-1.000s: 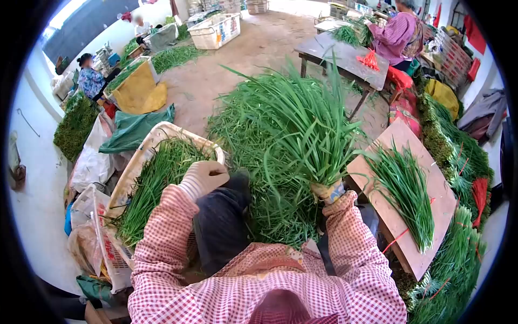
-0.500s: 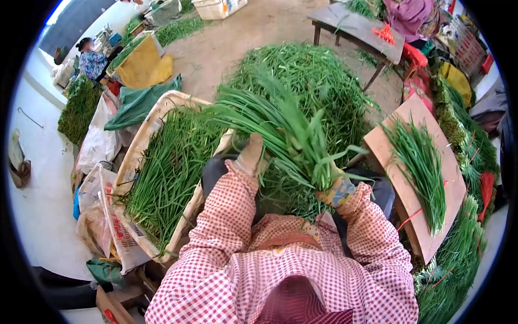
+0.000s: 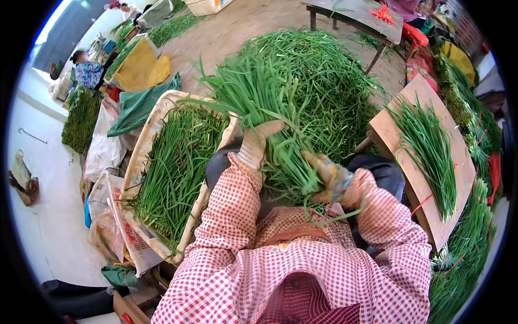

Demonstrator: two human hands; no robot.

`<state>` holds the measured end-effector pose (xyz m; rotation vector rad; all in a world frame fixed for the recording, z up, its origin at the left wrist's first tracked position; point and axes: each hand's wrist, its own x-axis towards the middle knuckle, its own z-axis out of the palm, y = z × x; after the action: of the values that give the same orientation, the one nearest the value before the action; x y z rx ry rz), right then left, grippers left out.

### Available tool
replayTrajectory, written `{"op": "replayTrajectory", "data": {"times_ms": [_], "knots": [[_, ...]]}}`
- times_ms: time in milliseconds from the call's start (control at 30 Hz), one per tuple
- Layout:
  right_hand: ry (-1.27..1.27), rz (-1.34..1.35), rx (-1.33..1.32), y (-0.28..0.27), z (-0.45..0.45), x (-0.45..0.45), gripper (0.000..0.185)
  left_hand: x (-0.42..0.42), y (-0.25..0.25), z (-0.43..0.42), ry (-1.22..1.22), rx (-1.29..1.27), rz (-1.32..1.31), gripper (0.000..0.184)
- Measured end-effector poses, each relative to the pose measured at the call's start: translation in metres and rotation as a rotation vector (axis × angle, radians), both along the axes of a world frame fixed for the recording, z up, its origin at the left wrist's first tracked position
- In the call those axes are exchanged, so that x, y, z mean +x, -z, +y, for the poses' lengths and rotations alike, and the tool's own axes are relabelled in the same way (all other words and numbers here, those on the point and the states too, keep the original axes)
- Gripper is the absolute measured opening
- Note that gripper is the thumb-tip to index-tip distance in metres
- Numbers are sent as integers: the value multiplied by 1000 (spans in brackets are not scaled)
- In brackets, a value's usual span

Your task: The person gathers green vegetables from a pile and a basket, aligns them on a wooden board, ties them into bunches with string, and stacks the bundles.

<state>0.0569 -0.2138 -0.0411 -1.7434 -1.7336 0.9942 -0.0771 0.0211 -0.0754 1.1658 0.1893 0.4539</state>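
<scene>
My left hand (image 3: 257, 144), in a pale glove, is closed round the middle of a bunch of green chives (image 3: 291, 159), thumb across the stalks. The leafy tops fan up and left; the pale stem ends point down and right. At those ends is my right hand (image 3: 330, 177), in a patterned glove and a little blurred. Its fingers are spread apart beside the stems. A few loose leaves (image 3: 345, 216) trail below its wrist. Behind the bunch lies a large heap of chives (image 3: 324, 81).
A white crate (image 3: 129, 173) full of chives stands at my left. On a slanted board (image 3: 402, 140) at my right lies a sorted bundle (image 3: 431, 156). A low table (image 3: 356, 21) with red ties (image 3: 383, 14) is at the back. Another person (image 3: 89, 73) sits far left.
The bunch has swung so its tops point further up and its stem ends sit lower left. My right hand has loosened from the stem ends and its fingers have opened.
</scene>
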Motion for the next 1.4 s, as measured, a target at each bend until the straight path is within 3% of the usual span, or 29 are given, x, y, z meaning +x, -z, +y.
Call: {"op": "replayTrajectory", "data": {"times_ms": [100,167,200,233,267,367,467,533,600,667,733,767,800,833,867,933,1000,1033,1167,1200,1233,1300,1333,1400], "knots": [[91,-44,99,-39,-19,42,86,6,-28,-14,-75,-76,58,23],[481,14,-38,-51,-31,84,66,16,-42,-24,-274,219,193,28],[677,261,123,-32,-33,111,62,25,-9,-6,-109,-215,99,36],[738,287,268,-38,-32,116,62,34,23,11,-6,-667,56,47],[788,301,415,-44,-32,121,63,35,28,7,31,-371,42,50],[370,-187,826,-75,-1,110,78,50,35,-21,211,-459,-152,53],[365,69,702,-73,19,90,69,67,15,-47,486,-1332,-67,45],[453,361,633,-70,32,73,63,67,-9,-62,454,-874,80,41],[514,653,622,-67,49,54,57,66,-15,-70,227,-506,199,39],[525,1006,655,-65,65,33,51,72,-14,-62,230,183,153,44],[413,1557,746,-62,78,25,46,77,-15,-53,223,870,89,52],[466,1523,723,-71,75,25,43,71,-23,-54,373,627,126,66],[633,1119,565,-92,65,25,41,65,-31,-54,489,380,186,82],[762,705,407,-104,59,26,39,58,-52,-58,480,374,185,82],[743,791,425,-105,59,30,38,52,-71,-62,541,499,270,92],[775,843,564,-102,67,36,35,38,-47,-68,439,432,211,117],[839,804,583,-95,80,54,34,30,-42,-69,452,366,256,118],[995,693,558,-98,84,63,33,28,-41,-70,459,311,297,119],[1090,890,543,-152,79,63,29,11,-37,-85,314,393,217,99],[1076,836,577,-156,80,69,28,8,-28,-87,322,316,125,88],[1056,779,617,-160,82,78,27,7,-20,-86,313,311,119,88],[1016,765,651,-172,88,86,26,6,-10,-86,278,474,275,73],[1109,741,675,-180,88,91,22,9,-1,-86,164,543,128,60],[1117,654,719,-190,90,100,24,13,-7,-80,104,622,94,57]]}}
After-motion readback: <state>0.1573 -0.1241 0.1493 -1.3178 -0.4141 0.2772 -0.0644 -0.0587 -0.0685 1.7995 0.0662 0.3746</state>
